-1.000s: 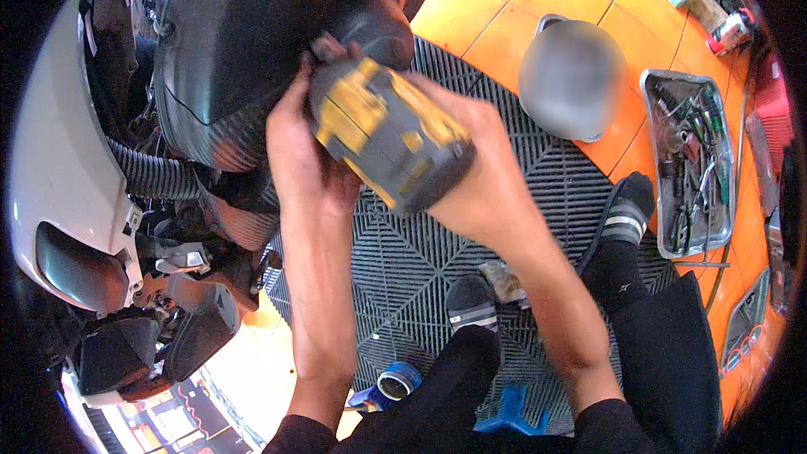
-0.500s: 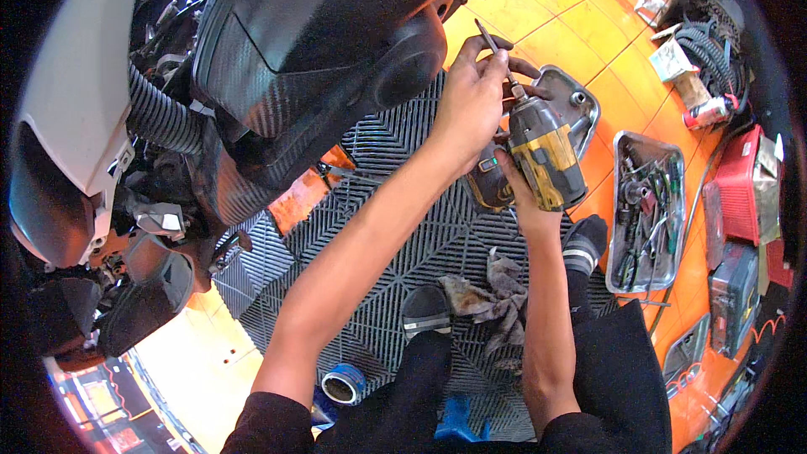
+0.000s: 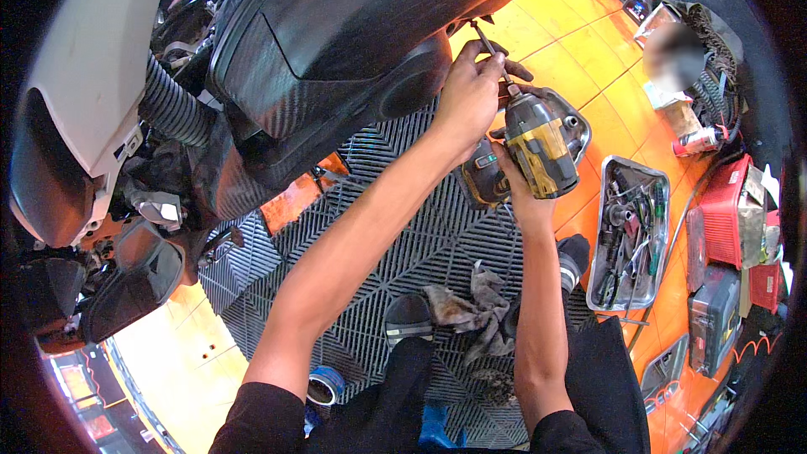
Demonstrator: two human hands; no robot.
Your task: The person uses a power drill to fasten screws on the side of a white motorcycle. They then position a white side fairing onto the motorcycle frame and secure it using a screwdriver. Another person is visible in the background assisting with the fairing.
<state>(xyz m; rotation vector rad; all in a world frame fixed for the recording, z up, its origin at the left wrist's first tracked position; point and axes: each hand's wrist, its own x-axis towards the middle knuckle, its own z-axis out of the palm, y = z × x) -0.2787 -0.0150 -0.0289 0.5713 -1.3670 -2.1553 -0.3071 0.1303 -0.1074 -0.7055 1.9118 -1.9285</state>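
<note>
A yellow and black cordless impact driver is in my right hand, whose fingers wrap round its handle. From its chuck a long, thin driver bit points up and away. My left hand is closed about the bit, with thumb and fingers around its shaft. The bit's tip reaches the lower edge of a black carbon-patterned scooter body panel; whether it touches is hard to tell. Behind the driver lies a metal tray, partly hidden.
To the right, a metal tray of hand tools rests on the orange floor. Beyond it stand a red basket and a grey case. A dirty rag and a blue tape roll lie near my feet.
The bit's tip has come closer to the scooter panel's lower edge. The view has shifted slightly; both hands keep their hold.
</note>
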